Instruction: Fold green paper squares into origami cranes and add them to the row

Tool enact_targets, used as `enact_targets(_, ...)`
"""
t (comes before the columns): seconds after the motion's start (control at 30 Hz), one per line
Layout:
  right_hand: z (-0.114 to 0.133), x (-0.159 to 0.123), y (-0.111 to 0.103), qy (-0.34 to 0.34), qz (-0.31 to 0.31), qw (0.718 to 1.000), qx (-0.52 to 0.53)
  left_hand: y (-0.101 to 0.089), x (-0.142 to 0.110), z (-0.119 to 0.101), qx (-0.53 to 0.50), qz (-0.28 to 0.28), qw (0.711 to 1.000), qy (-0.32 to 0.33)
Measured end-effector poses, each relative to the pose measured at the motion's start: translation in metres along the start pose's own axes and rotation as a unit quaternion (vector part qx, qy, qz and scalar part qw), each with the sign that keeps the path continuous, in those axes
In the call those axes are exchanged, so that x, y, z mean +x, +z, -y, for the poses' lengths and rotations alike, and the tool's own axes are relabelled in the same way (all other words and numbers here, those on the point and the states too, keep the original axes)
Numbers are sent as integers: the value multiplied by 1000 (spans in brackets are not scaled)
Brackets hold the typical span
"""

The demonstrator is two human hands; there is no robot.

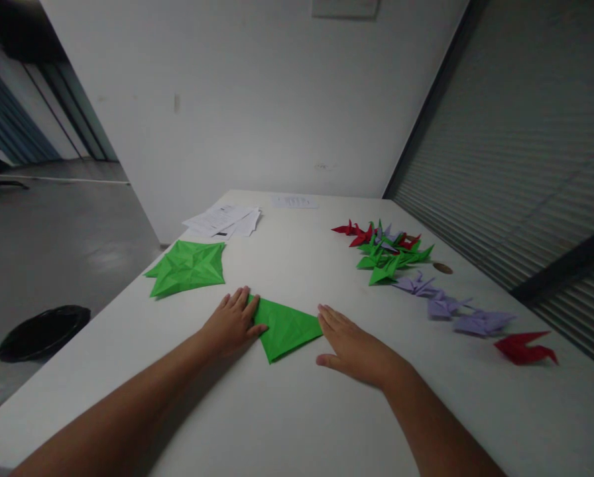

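Observation:
A green sheet of paper, folded into a triangle, lies flat on the white table in front of me. On its left corner rests my left hand, fingers stretched out and the thumb reaching over the paper's edge. At the right corner, my right hand lies with its fingertips touching the paper, thumb spread away. Both hands press from above rather than grip. Farther left, creased green sheets lie spread out in a loose stack.
Red, green and purple paper cranes cluster at the right back, with purple cranes and a red crane trailing nearer. A brown disc lies beside them. Printed papers are at the back left. A black-lined bin stands on the floor.

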State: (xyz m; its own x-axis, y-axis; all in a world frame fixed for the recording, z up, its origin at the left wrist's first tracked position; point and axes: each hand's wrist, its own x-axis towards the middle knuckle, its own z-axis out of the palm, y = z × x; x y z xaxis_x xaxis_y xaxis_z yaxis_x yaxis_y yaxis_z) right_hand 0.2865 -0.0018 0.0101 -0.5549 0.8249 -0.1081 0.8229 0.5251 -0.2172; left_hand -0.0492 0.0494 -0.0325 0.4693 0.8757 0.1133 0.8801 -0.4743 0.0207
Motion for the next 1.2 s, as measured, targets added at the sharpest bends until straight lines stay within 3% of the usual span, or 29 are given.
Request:
enact_targets(0.23, -7, -4, 1, 0, -17, 1000, -14, -6, 2, 10, 14, 28, 999, -25)
enact_targets(0.43, -12, 2, -2, -15, -97, 995, -17, -13, 6, 15, -23, 31, 999, -35)
enact_targets(0.6, 0, 13, -6, -72, -166, 983, 8, -15, 10, 21, -87, 19, 996, -25)
enact_targets(0.87, 20, 26, 1, -65, -152, 986, -17, -17, 11, 22, -146, -44, 988, -17)
enact_targets(1.07, 15, 26, 9, 15, -219, 961, 167, -33, 10, 12, -187, -175, 966, -13)
enact_targets(1.13, 13, 28, 13, 56, -222, 934, 273, -40, 7, 4, -204, -174, 962, 46)
enact_targets(1.2, 11, 30, 17, 86, -212, 891, 392, -47, 4, -6, -209, -124, 960, 141)
